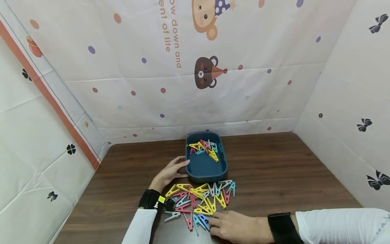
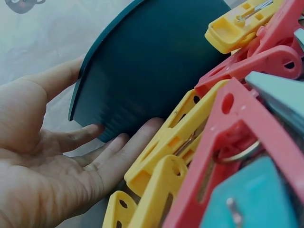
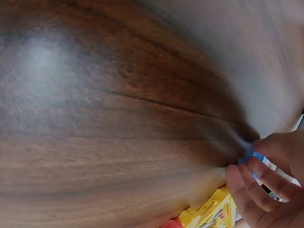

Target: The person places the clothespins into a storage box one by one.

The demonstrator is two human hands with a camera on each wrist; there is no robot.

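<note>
A dark teal tray (image 1: 206,173) stands on the table with several yellow, pink and light-blue clothespins (image 1: 213,155) in its far part. At its left side is my left hand (image 1: 169,173), its spread, fairly straight fingers touching the tray's outer wall (image 2: 137,71). In front of the tray lies a loose pile of clothespins (image 1: 198,193) in yellow, pink, pale blue and blue. My right hand (image 1: 229,226) is low at the pile's near right edge. Between its thumb and fingertips it pinches a blue clothespin (image 3: 247,154), mostly hidden by the fingers.
The brown wood-grain table (image 1: 274,169) extends to both sides of the tray. White printed sheets (image 1: 146,101) close off the back and both sides. Yellow clothespins (image 3: 213,206) lie close beside my right fingers.
</note>
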